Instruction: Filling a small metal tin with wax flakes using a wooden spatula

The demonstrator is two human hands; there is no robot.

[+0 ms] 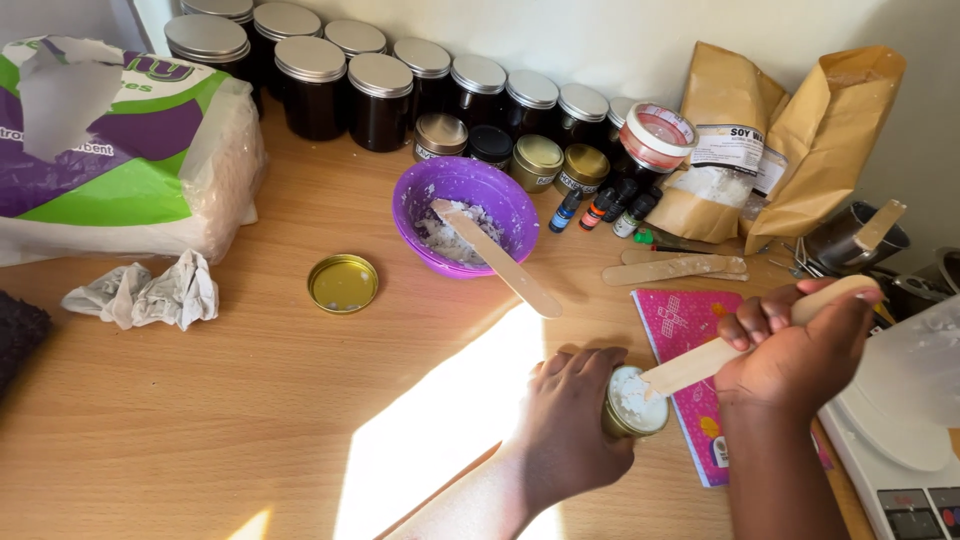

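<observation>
The left hand [570,425] is wrapped around a small gold tin [634,403], fingers closed on its side, holding it just above the wooden table [250,380]; the tin is filled with a white, crumbly mass. The right hand [800,345] is clenched in a fist round a flat wooden stick [700,365], whose lower tip touches the white filling at the tin's right edge. Under and just right of both grips lies a pink notebook [690,320], and further right the corner of a white scale [900,460] shows. Beyond the hands stands a purple bowl [465,190] with white residue and a second stick [500,262] leaning out of it towards the tin. Left of the bowl, well apart from the left hand, a gold lid [343,283] lies flat. More sticks [675,268] lie above the notebook, near small dropper bottles [600,208] and two brown paper bags [790,140]. Dark jars [380,95] line the wall, and crumpled tissue [150,293] lies far to the left.
</observation>
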